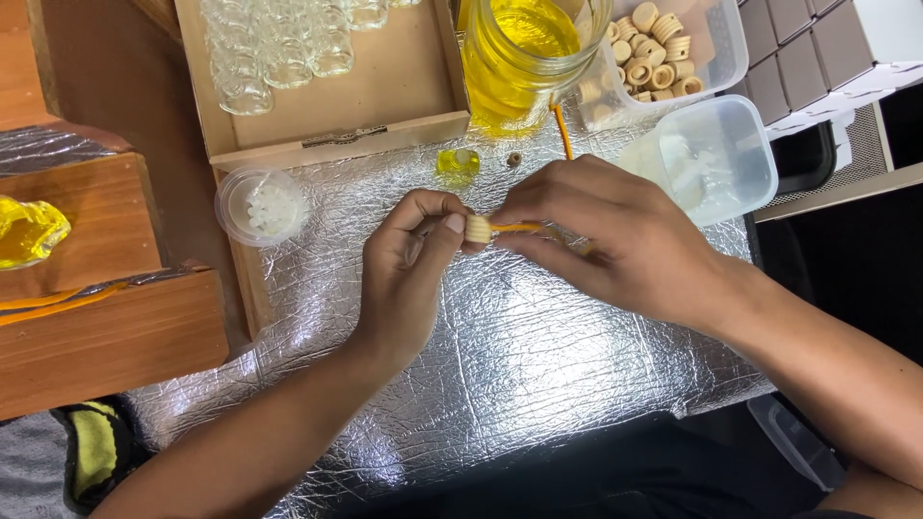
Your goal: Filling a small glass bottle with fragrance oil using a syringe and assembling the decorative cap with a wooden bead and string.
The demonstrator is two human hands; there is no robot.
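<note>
Foil covers the bench [538, 356] where I am working. My left hand [409, 264] pinches a small cream ribbed cap [478, 228] between thumb and forefinger, held just above the foil at the middle of the bench. My right hand [601, 231] is closed around the end of a thin orange tube [561, 130], whose tip meets the cap; the tube runs back up to the jar [524, 58] of yellow liquid behind. Whether a vial sits under the cap I cannot tell; my fingers hide it.

To do this well, I would keep the cap steady and upright, line the tube tip squarely with it, and hold the tube lightly so it does not kink. A filled vial [458, 161] stands near the jar, well apart from my hands, as does a tub of caps [659, 58].
</note>
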